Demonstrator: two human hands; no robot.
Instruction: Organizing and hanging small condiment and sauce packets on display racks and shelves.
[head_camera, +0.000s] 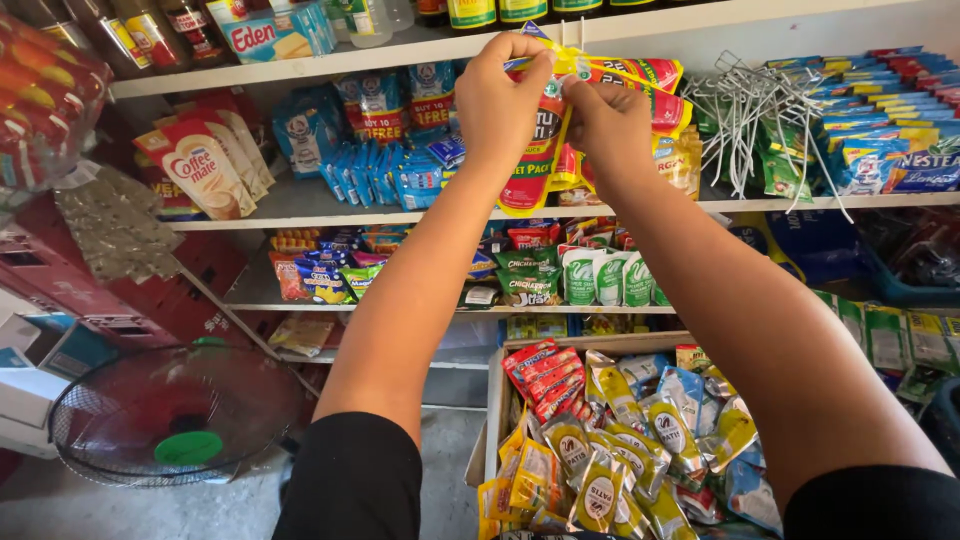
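A black floor fan (172, 412) sits low on the left beside red crates (150, 290). Up at the top shelf (330, 62), the left hand (497, 100) pinches the upper edge of a strip of red and yellow sachets (545, 150), fingers closed on it. The right hand (608, 125), close beside, grips the same strip. Judging by this, keeping both pinches near the hanging point would steady it. Below, a wooden tray (494, 420) holds yellow sachets (600, 480)

Black short sleeves cover both upper arms; forearms, left hand (497, 105) and right hand (612, 130) are bare.
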